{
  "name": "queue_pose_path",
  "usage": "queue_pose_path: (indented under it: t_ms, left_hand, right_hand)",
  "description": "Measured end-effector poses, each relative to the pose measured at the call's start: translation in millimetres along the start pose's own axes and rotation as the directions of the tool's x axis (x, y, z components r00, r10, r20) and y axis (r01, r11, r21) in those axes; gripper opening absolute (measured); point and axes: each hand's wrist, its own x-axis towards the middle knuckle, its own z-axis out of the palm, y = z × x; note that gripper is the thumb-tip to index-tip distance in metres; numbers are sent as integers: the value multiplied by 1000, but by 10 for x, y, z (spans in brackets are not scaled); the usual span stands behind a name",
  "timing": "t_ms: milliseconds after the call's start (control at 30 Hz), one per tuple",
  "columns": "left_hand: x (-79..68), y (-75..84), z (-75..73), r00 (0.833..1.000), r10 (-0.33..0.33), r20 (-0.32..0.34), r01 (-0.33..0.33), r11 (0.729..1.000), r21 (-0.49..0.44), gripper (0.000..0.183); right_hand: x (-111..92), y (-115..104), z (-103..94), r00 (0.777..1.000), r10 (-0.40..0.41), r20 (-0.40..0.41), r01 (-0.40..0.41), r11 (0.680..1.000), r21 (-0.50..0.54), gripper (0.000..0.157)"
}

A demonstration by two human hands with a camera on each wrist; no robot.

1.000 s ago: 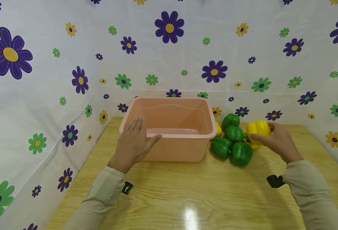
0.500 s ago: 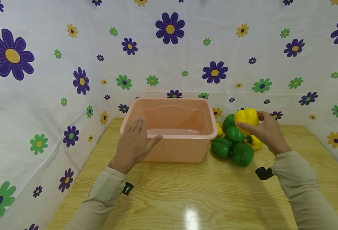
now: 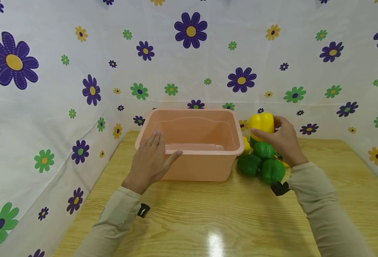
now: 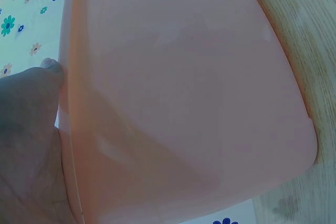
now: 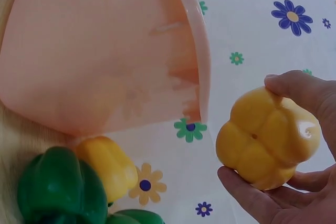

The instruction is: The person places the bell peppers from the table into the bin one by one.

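A yellow bell pepper (image 3: 261,123) is held up by my right hand (image 3: 283,139), thumb on one side and fingers on the other. In the right wrist view the lobed end of that pepper (image 5: 262,137) faces the camera, off to the side of the tub's rim. My left hand (image 3: 148,160) rests with straight fingers on the front left rim of a pink plastic tub (image 3: 195,166). The left wrist view shows the thumb (image 4: 37,87) against the rim. Below the raised pepper, several green bell peppers (image 3: 272,171) lie on the table.
Between the tub and the green peppers sits another yellow pepper (image 3: 246,145). One more yellow pepper (image 3: 284,162) shows partly behind the green ones. The wooden table (image 3: 189,214) meets a flowered cloth backdrop (image 3: 163,64) at the back and sides.
My right hand has lifted the yellow pepper off the pile and carried it left toward the tub. The left hand stays on the rim.
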Motion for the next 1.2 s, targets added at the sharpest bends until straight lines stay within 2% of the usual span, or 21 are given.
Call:
queue_pose_path:
  t_ms: [333, 1200]
  left_hand:
    - [-4, -4, -6, 1000, -5, 7, 5, 1000, 1, 95]
    - [2, -17, 11, 1000, -12, 16, 12, 1000, 8, 97]
  right_hand:
    - [54, -103, 215, 999, -7, -40, 12, 993, 118, 92]
    - [82, -204, 505, 996, -72, -44, 80, 975, 209, 88]
